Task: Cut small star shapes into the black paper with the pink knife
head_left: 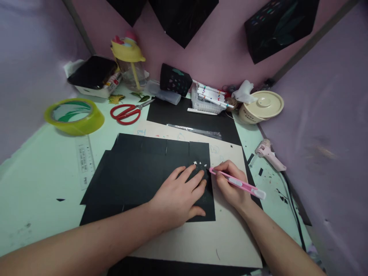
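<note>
Black card (135, 172) with short slits along its far edge lies on a pale board (184, 245). My left hand (181, 195) rests flat on the card's right part, fingers spread, with nothing in it. Just beyond its fingertips are small star-like and triangular cutouts (200, 163) that show pale. My right hand (232, 184) holds a pink craft knife (244, 186) like a pen. The knife's tip points left at the card's right part, close to the cutouts and my left fingertips.
Yellow tape (74, 117), red scissors (126, 114) and a clear ruler (84, 163) lie on the left. A basket of markers (209, 97), a black decorated box (175, 79) and a yellow-topped bottle (130, 61) stand behind. On the right are a lidded bowl (261, 107) and a pink glue gun (268, 155).
</note>
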Motion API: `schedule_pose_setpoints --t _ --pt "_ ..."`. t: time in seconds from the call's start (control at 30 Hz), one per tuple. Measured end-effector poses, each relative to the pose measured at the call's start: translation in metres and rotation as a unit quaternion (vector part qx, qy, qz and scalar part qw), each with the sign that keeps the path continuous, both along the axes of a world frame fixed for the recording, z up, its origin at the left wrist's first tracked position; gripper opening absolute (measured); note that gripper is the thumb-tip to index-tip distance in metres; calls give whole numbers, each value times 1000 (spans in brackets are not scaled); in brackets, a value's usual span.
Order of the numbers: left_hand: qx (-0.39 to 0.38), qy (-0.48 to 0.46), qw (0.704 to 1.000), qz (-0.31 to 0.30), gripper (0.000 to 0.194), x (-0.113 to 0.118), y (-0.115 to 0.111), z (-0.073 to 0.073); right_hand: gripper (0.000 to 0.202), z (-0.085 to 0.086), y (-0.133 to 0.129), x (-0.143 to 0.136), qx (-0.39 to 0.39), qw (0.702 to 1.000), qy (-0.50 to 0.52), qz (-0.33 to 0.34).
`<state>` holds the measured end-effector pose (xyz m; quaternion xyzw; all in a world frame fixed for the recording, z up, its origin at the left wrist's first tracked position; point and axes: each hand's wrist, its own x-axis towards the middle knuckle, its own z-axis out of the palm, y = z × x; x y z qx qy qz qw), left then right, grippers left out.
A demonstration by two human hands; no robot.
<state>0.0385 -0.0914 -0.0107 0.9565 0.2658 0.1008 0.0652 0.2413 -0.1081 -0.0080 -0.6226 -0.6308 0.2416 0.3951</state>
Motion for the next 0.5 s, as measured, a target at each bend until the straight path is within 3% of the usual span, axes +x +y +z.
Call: schedule_pose_setpoints --t 0.5 --pt "-6 -1 1000 2 66 0 -1 -1 8 1 0 0 -4 1000 -5 16"
